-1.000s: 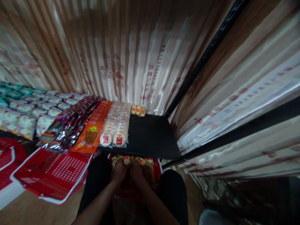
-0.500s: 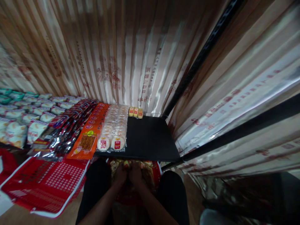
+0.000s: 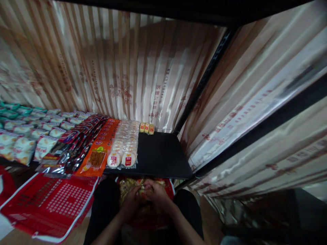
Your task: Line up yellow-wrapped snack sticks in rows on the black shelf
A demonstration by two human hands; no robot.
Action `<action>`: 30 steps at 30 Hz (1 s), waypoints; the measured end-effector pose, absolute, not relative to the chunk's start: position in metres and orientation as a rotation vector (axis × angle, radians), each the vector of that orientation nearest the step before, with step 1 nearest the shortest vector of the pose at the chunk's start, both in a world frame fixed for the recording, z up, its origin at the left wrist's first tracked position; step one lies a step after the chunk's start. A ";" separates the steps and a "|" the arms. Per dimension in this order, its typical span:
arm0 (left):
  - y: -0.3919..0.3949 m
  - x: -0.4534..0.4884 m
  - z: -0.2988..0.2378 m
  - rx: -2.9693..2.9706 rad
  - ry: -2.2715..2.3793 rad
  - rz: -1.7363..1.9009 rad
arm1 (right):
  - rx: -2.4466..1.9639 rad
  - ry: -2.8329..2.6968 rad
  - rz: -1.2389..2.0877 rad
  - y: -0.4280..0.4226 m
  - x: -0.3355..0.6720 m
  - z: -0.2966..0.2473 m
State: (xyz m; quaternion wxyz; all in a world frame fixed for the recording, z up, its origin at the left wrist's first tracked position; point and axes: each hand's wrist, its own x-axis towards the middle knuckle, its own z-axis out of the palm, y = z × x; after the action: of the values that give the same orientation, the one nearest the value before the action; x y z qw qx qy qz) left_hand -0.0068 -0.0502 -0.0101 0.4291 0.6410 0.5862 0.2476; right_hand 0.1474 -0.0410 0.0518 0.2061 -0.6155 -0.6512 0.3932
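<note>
Between my knees is a red basket (image 3: pixel 171 184) holding many small gold-wrapped snack packets (image 3: pixel 125 184). My left hand (image 3: pixel 133 198) and my right hand (image 3: pixel 156 194) are close together over it, fingers curled inward. A small yellowish snack packet (image 3: pixel 141 192) shows between their fingertips, gripped from both sides; its details are dim and blurred. Just beyond the hands, the black shelf (image 3: pixel 163 156) carries three small yellow snack packets (image 3: pixel 146 128) standing in a row at its back edge.
Left of those packets lie two rows of clear-wrapped round crackers (image 3: pixel 122 143), orange snack bags (image 3: pixel 95 153), dark shiny bags (image 3: pixel 76 146) and white snack bags (image 3: pixel 24 149). A red basket (image 3: pixel 56 200) sits below left. Black posts (image 3: pixel 204 81) and curtains (image 3: pixel 143 68) enclose the shelf.
Both hands have lifted slightly from the packets and come together, the right one shifting to the right and turning inward. A small packet now shows between the fingers. The view has tilted a little upward.
</note>
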 end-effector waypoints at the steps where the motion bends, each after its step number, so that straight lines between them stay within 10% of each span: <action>1: -0.052 -0.007 -0.008 1.574 1.400 0.632 | -1.676 -1.828 1.105 -0.041 0.149 0.056; 30: 0.017 0.053 0.066 1.177 1.570 0.944 | -1.332 -1.007 1.029 0.020 0.156 0.052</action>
State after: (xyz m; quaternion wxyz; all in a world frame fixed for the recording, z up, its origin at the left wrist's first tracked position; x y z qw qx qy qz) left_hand 0.0530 0.0172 0.0658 0.4633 0.4791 0.6390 0.3841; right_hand 0.1560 0.0200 0.0518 0.5562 -0.5644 -0.4266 0.4359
